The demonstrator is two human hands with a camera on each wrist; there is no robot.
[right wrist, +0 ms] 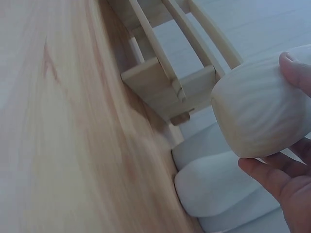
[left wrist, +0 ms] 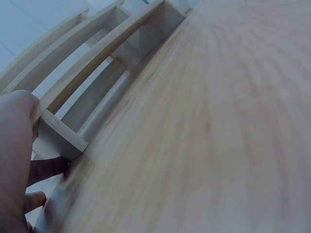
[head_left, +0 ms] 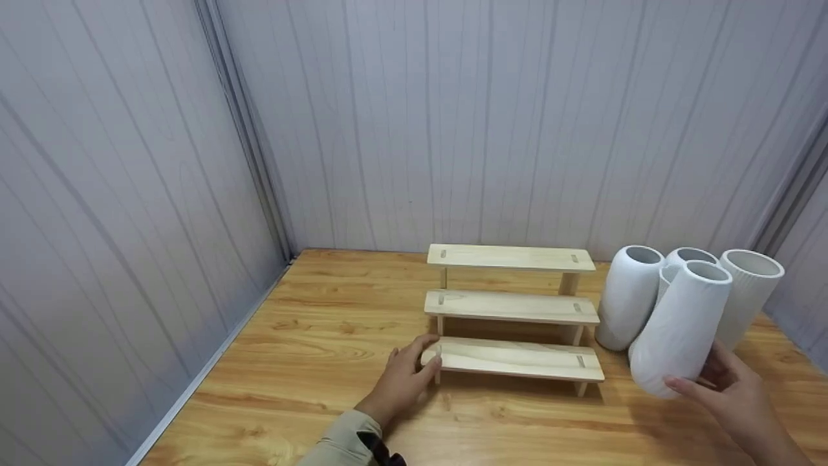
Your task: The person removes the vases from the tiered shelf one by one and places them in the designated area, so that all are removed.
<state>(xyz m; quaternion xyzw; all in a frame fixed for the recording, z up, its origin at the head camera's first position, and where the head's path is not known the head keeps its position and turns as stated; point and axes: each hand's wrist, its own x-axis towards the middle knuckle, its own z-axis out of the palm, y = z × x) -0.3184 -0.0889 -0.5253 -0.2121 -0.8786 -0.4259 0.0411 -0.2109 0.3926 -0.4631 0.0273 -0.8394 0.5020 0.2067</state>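
Observation:
A three-tier wooden display stand stands on the wood-grain table. My left hand grips the left end of its lowest tier. In the left wrist view, the thumb lies at the board's edge and the other fingers reach round the side leg. A white vase with a wavy relief is in my right hand, pinched near its base between thumb and fingers. It leans with its mouth to the upper right. The right wrist view shows its base raised off the table.
Several more white vases stand close together right of the stand, among them a smooth rounded one and a ribbed one. The held vase partly hides them. Pale panelled walls rise behind the table and at both sides.

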